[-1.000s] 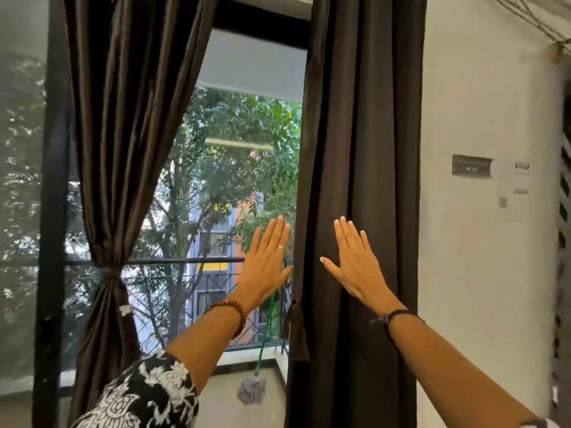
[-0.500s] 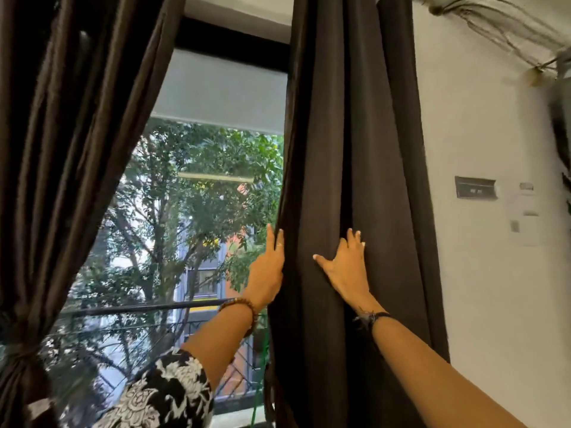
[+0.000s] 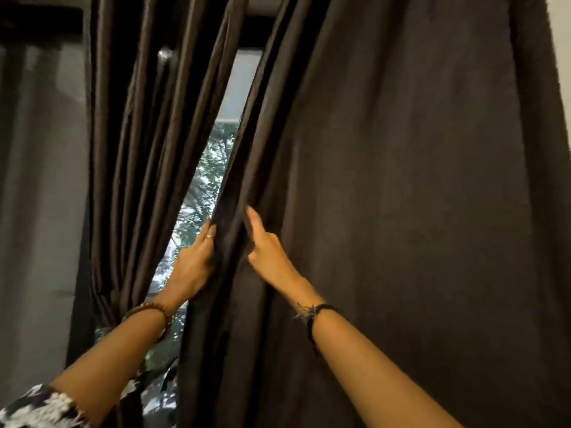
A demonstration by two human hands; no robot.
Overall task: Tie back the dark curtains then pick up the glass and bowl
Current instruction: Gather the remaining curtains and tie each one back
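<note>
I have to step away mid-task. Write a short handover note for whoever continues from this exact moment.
Left hand: closed on the inner edge fold of the right curtain.
Right hand: pinching the same fold, just beside the left.
Left curtain: hangs gathered; its tie is not visible from here.
Done: the right curtain is grasped.
Left: gather and tie the right curtain, then pick up the glass and bowl, neither in view.

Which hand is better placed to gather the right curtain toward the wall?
Probably the left hand: its fingers wrap the right curtain's free edge beside the window gap. The right hand only pinches a fold further in.
</note>
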